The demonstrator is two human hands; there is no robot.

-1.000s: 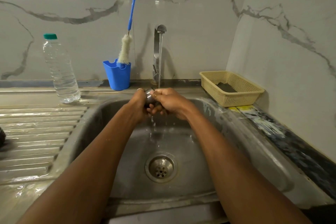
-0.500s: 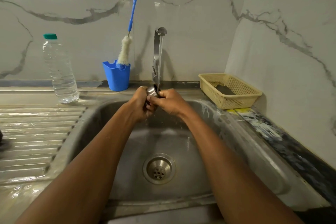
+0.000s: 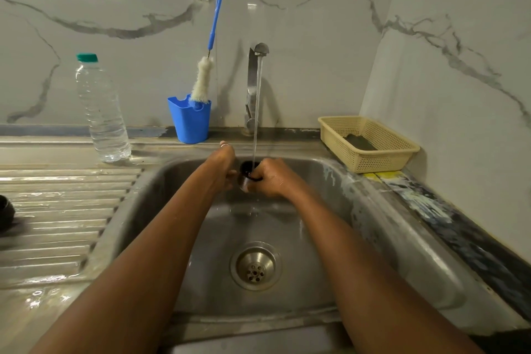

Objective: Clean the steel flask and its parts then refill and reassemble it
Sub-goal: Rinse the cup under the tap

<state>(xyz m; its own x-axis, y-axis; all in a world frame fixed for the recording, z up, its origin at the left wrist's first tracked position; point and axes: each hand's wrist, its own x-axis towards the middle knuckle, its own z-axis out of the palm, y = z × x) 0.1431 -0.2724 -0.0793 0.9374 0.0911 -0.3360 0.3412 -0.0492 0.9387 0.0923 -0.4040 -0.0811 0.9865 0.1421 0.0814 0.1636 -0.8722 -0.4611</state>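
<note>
A small steel flask cap (image 3: 243, 181) with a dark inside is held over the sink (image 3: 316, 238), open end up. The water stream (image 3: 256, 112) from the tap (image 3: 258, 50) falls into it. My right hand (image 3: 273, 178) grips the cap from the right, fingers curled round its rim. My left hand (image 3: 222, 164) holds its left side, thumb raised, a ring showing on a finger. Most of the cap is hidden by both hands.
A clear water bottle (image 3: 102, 112) with a green lid stands on the draining board (image 3: 57, 210). A blue holder (image 3: 190, 119) carries a bottle brush (image 3: 203, 80). A beige basket (image 3: 370, 142) sits at the right. A dark object (image 3: 4, 211) shows at the left edge.
The cap has been turned so its dark opening faces up under the stream. Both hands stayed on it and sank slightly lower in the sink.
</note>
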